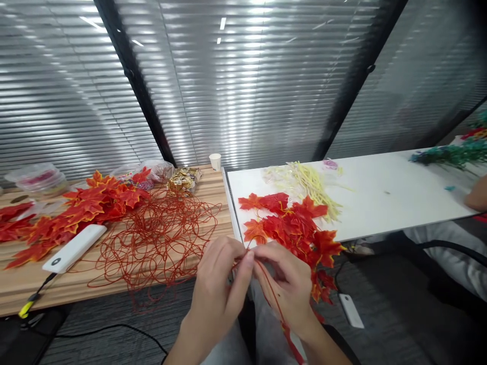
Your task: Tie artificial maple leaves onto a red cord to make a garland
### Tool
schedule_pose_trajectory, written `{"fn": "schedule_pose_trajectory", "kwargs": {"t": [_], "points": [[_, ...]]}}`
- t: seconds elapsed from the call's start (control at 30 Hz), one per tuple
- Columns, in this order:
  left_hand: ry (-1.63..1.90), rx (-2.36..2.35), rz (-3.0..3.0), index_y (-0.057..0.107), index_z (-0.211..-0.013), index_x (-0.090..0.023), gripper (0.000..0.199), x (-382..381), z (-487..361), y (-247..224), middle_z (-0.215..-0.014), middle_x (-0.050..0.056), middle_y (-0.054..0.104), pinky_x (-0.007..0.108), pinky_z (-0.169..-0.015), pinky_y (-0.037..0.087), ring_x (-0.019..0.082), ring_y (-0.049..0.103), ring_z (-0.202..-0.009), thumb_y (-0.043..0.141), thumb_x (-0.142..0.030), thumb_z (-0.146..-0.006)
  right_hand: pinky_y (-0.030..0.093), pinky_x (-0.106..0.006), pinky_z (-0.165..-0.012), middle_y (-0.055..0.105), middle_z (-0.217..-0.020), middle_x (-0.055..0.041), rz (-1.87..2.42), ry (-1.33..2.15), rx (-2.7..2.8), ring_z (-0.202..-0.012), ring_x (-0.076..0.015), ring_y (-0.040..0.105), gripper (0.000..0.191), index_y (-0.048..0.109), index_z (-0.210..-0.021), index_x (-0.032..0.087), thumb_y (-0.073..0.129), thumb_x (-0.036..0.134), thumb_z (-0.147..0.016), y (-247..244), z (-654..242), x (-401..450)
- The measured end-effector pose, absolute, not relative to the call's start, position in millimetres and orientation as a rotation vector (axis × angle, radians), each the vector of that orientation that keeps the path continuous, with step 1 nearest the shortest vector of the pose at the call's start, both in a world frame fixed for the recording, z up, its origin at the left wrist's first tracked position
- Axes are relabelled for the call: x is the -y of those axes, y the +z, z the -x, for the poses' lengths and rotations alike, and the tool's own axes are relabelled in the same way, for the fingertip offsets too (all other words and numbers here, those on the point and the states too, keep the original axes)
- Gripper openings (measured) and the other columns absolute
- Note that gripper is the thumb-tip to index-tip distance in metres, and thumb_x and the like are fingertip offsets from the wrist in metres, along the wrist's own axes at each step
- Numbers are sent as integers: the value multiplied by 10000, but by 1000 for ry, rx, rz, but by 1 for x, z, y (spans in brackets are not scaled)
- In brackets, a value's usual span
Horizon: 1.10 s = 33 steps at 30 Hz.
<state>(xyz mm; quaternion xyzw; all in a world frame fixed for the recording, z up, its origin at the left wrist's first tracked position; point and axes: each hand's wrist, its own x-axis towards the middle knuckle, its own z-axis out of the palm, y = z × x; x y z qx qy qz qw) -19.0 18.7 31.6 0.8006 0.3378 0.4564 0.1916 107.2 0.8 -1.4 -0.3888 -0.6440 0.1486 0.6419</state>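
Observation:
My left hand (218,284) and my right hand (285,281) meet above the near edge of the tables, fingertips pinched together. Between them runs a thin red cord (271,289), which trails down over my right hand toward my lap. The exact spot where both hands grip it is partly hidden by the fingers. Just beyond my right hand lies a bunch of red and orange artificial maple leaves (292,225), some hanging over the white table's edge. To the left of my left hand spreads a loose tangle of red cord (160,233).
More maple leaves (95,200) and a white power bank (74,248) lie on the wooden table (125,299). Behind stand a paper cup (215,161) and plastic tubs (38,178). Yellow strands (314,187) rest on the white table (380,203). Another person's arm (477,195) is at right.

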Motion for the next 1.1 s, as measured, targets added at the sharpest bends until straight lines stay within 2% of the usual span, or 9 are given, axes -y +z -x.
{"fn": "schedule_pose_trajectory", "kwargs": {"t": [0.2, 0.6, 0.8, 0.97, 1.1], "points": [[1253, -924, -2032, 491, -795, -197, 133, -22, 16, 26, -709, -9, 511, 219, -617, 397, 104, 492, -665, 415, -119, -872, 461, -221, -594, 595, -754, 1, 921, 454, 1466, -646, -103, 559, 183, 575, -907, 200, 526, 52, -811, 4, -108, -2], [1813, -1084, -1891, 454, -786, -188, 106, -22, -23, 1, -686, -11, 509, 234, -602, 423, 104, 497, -640, 423, -116, -857, 429, -213, -605, 539, -725, 20, 936, 429, 1188, -670, -96, 518, 102, 522, -840, 204, 496, 105, -839, -4, -88, -5], [2088, -1011, -1619, 428, -804, -197, 129, -20, -37, 2, -700, -18, 464, 258, -636, 456, 112, 524, -685, 352, -164, -903, 401, -198, -483, 459, -666, 46, 832, 436, 887, -509, -69, 460, 106, 479, -841, 218, 413, 158, -898, -1, -84, -14], [2119, -1063, -1668, 482, -791, -183, 144, -19, -33, 12, -732, 1, 513, 275, -724, 451, 122, 536, -761, 386, -187, -898, 458, -214, -547, 530, -729, 17, 880, 449, 958, -625, -98, 551, 64, 553, -851, 217, 502, 180, -861, 2, -89, -11], [2086, -1201, -1793, 534, -802, -170, 111, -20, -14, 23, -791, 19, 550, 283, -748, 440, 129, 536, -799, 448, -126, -859, 475, -224, -503, 559, -651, 23, 840, 595, 1006, -545, -105, 559, 118, 573, -943, 223, 479, 192, -879, 5, -94, -5]]}}
